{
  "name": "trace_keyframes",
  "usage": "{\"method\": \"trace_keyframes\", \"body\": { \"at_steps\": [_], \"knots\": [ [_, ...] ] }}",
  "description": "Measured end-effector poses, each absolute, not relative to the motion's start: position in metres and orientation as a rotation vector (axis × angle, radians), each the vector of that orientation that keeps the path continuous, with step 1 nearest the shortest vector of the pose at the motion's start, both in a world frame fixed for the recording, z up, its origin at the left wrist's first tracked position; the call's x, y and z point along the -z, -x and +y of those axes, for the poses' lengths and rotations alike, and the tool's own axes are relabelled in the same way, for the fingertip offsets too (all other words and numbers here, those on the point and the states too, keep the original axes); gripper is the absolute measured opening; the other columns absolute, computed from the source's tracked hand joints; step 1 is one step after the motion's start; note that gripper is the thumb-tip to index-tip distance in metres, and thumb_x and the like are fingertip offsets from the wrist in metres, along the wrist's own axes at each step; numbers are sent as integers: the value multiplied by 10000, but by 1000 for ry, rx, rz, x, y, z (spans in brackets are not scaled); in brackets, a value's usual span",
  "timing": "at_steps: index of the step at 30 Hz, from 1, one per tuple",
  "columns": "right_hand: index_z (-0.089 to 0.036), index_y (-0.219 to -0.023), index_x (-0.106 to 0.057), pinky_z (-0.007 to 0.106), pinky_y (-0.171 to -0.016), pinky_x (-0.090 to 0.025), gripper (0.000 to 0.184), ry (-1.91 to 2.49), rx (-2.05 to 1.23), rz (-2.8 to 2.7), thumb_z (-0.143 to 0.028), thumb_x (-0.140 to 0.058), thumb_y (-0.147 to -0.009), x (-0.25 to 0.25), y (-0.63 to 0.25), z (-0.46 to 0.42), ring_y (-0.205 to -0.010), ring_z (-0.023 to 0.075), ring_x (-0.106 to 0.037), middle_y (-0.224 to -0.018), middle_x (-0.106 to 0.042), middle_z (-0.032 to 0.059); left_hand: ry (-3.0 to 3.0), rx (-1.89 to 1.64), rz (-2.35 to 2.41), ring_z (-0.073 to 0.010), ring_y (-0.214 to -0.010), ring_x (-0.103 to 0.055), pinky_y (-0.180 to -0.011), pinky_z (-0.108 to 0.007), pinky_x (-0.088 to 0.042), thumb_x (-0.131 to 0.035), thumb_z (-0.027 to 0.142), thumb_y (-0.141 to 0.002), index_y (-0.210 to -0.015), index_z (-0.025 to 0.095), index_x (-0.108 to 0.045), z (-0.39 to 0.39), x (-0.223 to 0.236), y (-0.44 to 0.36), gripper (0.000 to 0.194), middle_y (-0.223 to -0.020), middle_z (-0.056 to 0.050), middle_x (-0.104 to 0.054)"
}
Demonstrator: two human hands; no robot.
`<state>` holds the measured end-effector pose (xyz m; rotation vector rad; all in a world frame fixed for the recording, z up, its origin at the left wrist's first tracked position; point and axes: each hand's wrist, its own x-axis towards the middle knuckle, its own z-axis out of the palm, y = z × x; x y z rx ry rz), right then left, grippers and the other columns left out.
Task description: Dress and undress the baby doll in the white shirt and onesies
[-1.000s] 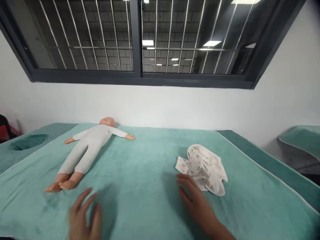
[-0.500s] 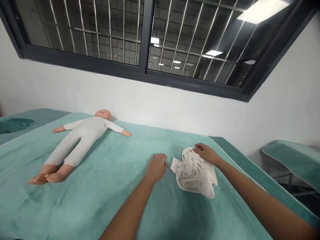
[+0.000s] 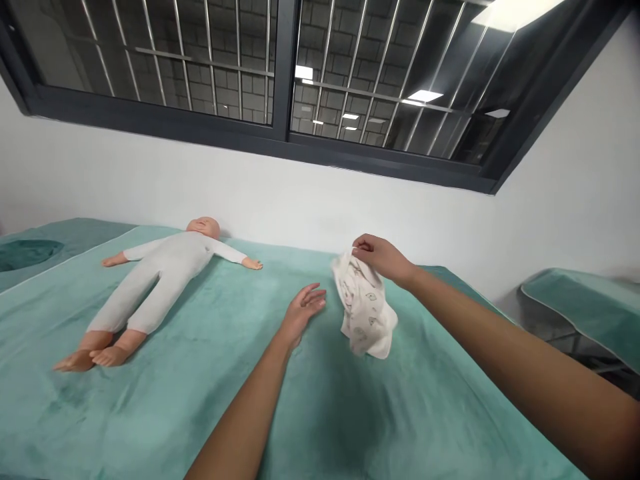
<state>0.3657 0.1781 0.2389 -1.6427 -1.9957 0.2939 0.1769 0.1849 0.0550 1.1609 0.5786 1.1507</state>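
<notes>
My right hand (image 3: 384,259) pinches the top of a small white baby garment (image 3: 369,308) with a printed pattern. The crumpled cloth hangs down from the fingertips, over the green sheet, and its folds hide its full shape. Just left of it, my left hand (image 3: 301,315) hovers with fingers apart and holds nothing. On the left half of the bed lies a baby doll (image 3: 173,263) on its back, in a white body with bare hands and feet, its arms spread and its head near the wall.
A green sheet (image 3: 210,400) covers the padded bed. Behind it rises a white wall (image 3: 280,193) with a dark-framed barred window (image 3: 285,73). Another green-covered bed (image 3: 585,307) stands at the right, and a dark green hole (image 3: 30,253) shows at the far left.
My right hand has lifted the garment off the sheet and carried it left and up. My left hand has moved slightly left and up, its fingers spreading. The doll lies as before.
</notes>
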Motion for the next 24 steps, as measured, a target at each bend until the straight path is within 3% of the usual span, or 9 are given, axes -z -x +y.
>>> {"method": "trace_keyframes", "body": {
  "at_steps": [3,5,8,11,15,17,20,24],
  "knots": [
    [-196,-937,-546,257,-672,-426,239,1344,-466,-1991,-415,-460,-890,-229,-328,168,-754,143,-566,-832,-624,-2,-1009,-1079,389,-260,-1188,-565,-1042,-414,-401,-801,259,-662,-1311,191,-516,178,-56,-176,711,-1320,-141,-587],
    [-208,-948,-556,277,-716,-434,219,1298,-450,-2082,-398,-454,-908,-219,-313,164,-790,149,-575,-869,-634,-7,-930,-997,291,-291,-1193,-561,-1028,-441,-412,-798,307,-675,-1298,175,-538,173,-57,-174,688,-1304,-151,-599],
    [-223,-1066,-558,332,-851,-426,239,1362,-257,-2192,-379,-524,-888,-201,-307,159,-980,196,-569,-1075,-632,24,-794,-924,232,-316,-1164,-582,-1016,-455,-423,-771,417,-705,-1242,130,-588,168,-58,-169,636,-1225,-170,-648],
    [-201,-1158,-516,373,-931,-392,341,1476,78,-2116,-375,-566,-870,-182,-310,147,-1131,250,-501,-1232,-555,89,-690,-996,291,-302,-1135,-607,-1039,-428,-411,-755,359,-738,-1199,111,-620,171,-60,-167,541,-1148,-154,-692],
    [-206,-908,-535,348,-762,-403,303,1731,191,-2132,-505,-558,-861,-145,-311,122,-890,243,-556,-952,-608,69,-546,-1075,300,-274,-1143,-608,-1064,-410,-399,-621,393,-850,-1219,134,-616,178,-63,-171,451,-1166,-117,-692],
    [-214,-839,-512,316,-678,-375,324,1860,47,-2125,-534,-557,-848,-124,-310,114,-802,218,-553,-881,-606,42,-517,-1064,267,-264,-1169,-593,-1074,-396,-392,-567,409,-880,-1217,135,-619,180,-63,-173,438,-1205,-111,-675],
    [-207,-780,-493,287,-648,-349,251,1872,-171,-2000,-438,-520,-874,-103,-310,112,-768,184,-537,-844,-598,21,-541,-1049,227,-258,-1201,-571,-1088,-381,-377,-554,394,-883,-1213,130,-624,182,-60,-175,428,-1251,-111,-650],
    [-193,-720,-507,274,-661,-374,277,1688,-462,-1798,-417,-484,-882,-122,-314,108,-737,163,-514,-763,-573,-3,-522,-1140,268,-255,-1180,-587,-1073,-373,-395,-553,427,-869,-1207,139,-629,188,-54,-174,451,-1241,-106,-657]
  ]
}}
